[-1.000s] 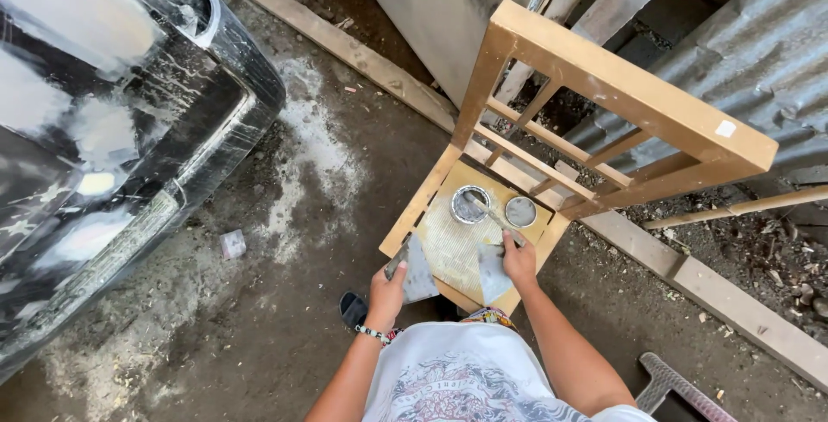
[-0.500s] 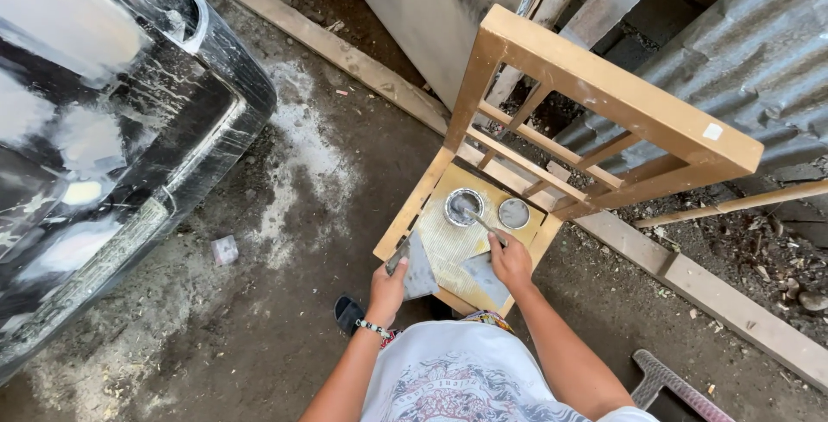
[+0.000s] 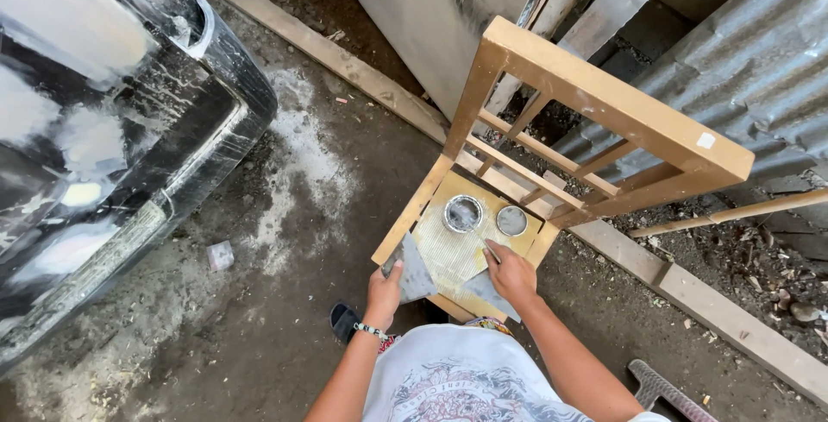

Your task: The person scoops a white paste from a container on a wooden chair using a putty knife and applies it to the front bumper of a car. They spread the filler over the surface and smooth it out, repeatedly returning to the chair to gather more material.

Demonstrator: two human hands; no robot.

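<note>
A bare wooden chair (image 3: 604, 103) stands before me. On its seat (image 3: 448, 254) sit an open tin can (image 3: 463, 213) and its round lid (image 3: 511, 220). My left hand (image 3: 384, 288) grips a grey putty scraper (image 3: 412, 268) at the seat's near left edge. My right hand (image 3: 511, 273) holds a second grey scraper blade (image 3: 490, 292) flat against the seat's near right part, just below the lid.
A black car bumper (image 3: 112, 154) smeared with white filler fills the left side. Pale dust covers the concrete floor (image 3: 293, 172). A wooden beam (image 3: 733, 318) runs along the ground by a corrugated metal wall (image 3: 759, 68). A scrap of paper (image 3: 220, 255) lies on the floor.
The view has shifted slightly. My hands stay at the chair seat, with the scrapers moved a little over its near edge.
</note>
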